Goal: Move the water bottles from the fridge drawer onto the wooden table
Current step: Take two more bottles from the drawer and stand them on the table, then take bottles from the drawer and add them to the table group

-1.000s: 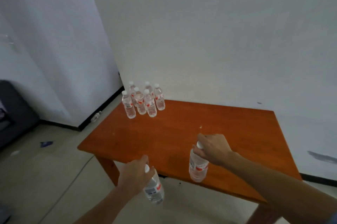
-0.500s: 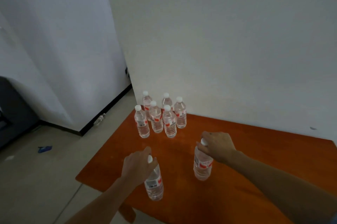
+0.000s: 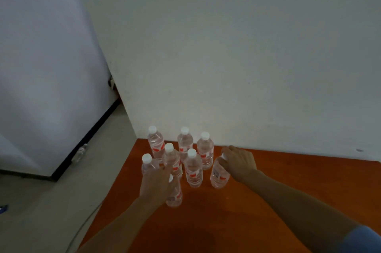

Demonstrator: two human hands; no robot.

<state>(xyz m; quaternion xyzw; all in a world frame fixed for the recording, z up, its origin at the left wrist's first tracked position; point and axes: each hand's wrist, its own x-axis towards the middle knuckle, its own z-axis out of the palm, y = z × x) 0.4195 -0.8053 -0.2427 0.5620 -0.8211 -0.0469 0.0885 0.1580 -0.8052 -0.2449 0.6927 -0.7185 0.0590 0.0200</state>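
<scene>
left grip (image 3: 157,185) closed on near bottle (image 3: 174,198) top | right grip (image 3: 237,160) closed on right bottle (image 3: 219,176) top | six bottles (image 3: 192,170) stood on worktop (image 3: 288,191) just beside

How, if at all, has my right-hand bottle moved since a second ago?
Yes. The bottle went from the table's near edge to beside the six standing bottles.
</scene>
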